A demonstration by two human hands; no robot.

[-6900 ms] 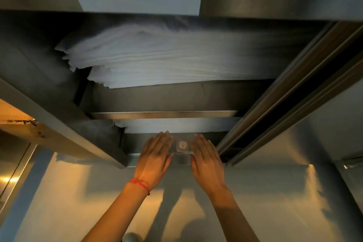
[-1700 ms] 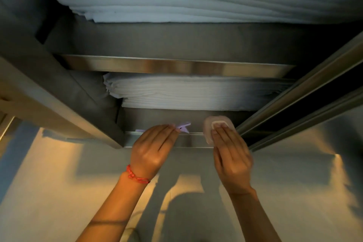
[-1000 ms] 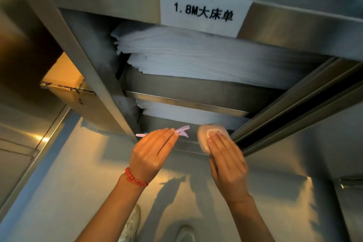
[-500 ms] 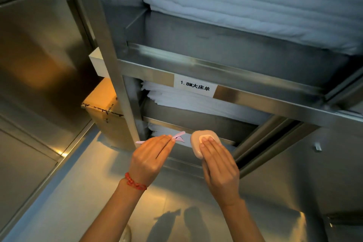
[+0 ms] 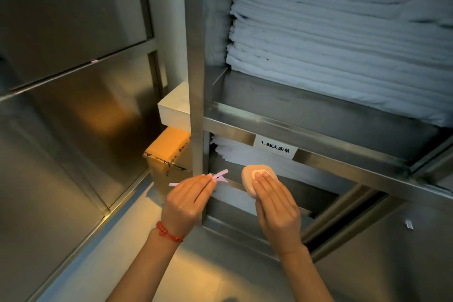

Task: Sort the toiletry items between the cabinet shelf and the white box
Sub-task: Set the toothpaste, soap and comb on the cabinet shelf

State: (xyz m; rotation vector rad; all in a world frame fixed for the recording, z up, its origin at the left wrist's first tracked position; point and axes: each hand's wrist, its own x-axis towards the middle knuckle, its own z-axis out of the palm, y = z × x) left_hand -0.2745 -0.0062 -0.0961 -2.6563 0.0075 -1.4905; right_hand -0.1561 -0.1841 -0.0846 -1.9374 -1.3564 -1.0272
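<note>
Head view: I am holding one toiletry item in each hand, both in the lower centre of the frame, in front of the steel cabinet (image 5: 196,81). My left hand (image 5: 186,200) is pinching a thin pink razor-like item (image 5: 220,174) between the fingertips, with its ends sticking out on either side; a light pinch suits so slim a piece. My right hand (image 5: 275,203) is gripping a rounded peach soap case (image 5: 252,180), fingers laid over its front face, presumably with the thumb behind, which I cannot see.

I am keeping both items clear of the shelf edges, touching nothing else. A white box (image 5: 172,108) is sitting at centre left, just beside the cabinet post, on top of a taped cardboard carton (image 5: 166,152). Folded white linen (image 5: 343,44) is filling the upper shelf, so, as I judge it, free shelf space is scarce and the box is the nearer destination.
</note>
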